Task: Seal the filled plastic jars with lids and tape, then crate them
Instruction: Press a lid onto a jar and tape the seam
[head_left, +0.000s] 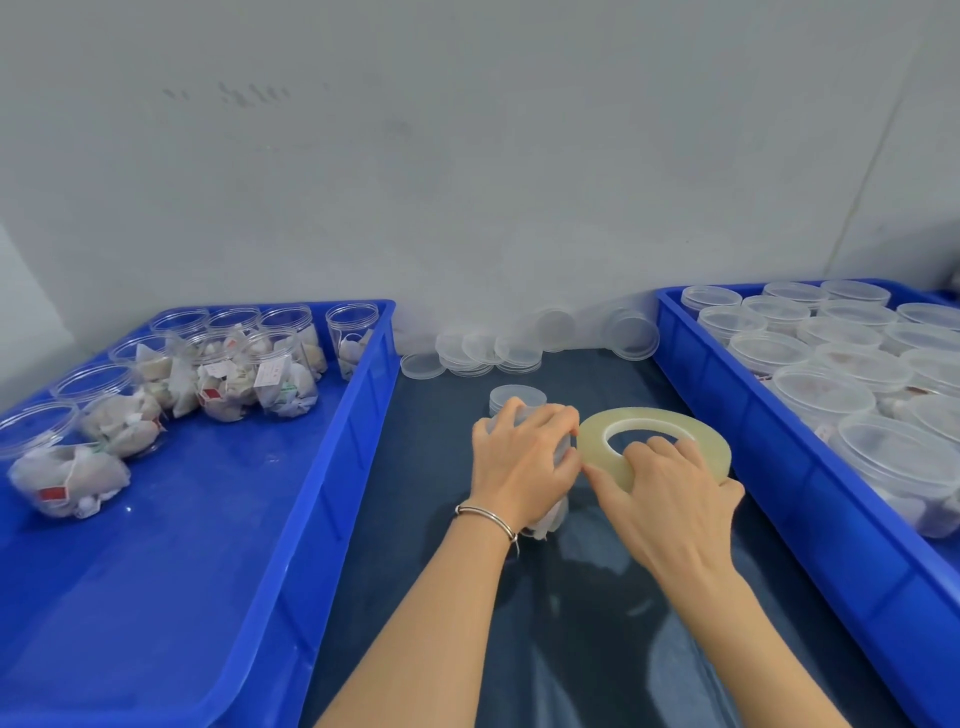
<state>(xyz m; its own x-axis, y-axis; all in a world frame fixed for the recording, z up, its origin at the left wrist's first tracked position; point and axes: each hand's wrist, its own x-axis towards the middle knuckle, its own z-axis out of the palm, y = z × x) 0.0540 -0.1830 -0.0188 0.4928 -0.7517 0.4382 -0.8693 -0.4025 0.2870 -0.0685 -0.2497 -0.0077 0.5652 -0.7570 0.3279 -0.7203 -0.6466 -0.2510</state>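
- A clear plastic jar (537, 467) stands on the dark worktop (441, 415), about midway between two blue crates, its lid (514, 397) showing past the knuckles.
- The left hand (519, 462) wraps around the jar's side with fingers curled, hiding most of its wall; white sachets show through at the base.
- The right hand (670, 499) grips a broad, flat roll of clear yellowish tape (654, 441), thumb at the outer rim, fingertips hooked into the core hole. The roll's edge touches the jar just beside the left fingers (566, 415).
- Whether a tape end is already stuck to the jar cannot be made out.
- Open worktop lies in front of the jar up to the wall and around the forearms; the crate walls bound it on both sides.
- Loose translucent round lids (483, 353) lie in overlapping stacks along the wall, some tilted against it.
- The left crate (332, 467) holds open, lidless jars (249, 364) of sachets in its far corner; its near floor is bare, glossy plastic, cut off by the frame.
- The right crate (769, 467) is packed with lidded jars (831, 384), partly cut off at the right edge.
- A thin metal bangle (485, 517) circles the left wrist.
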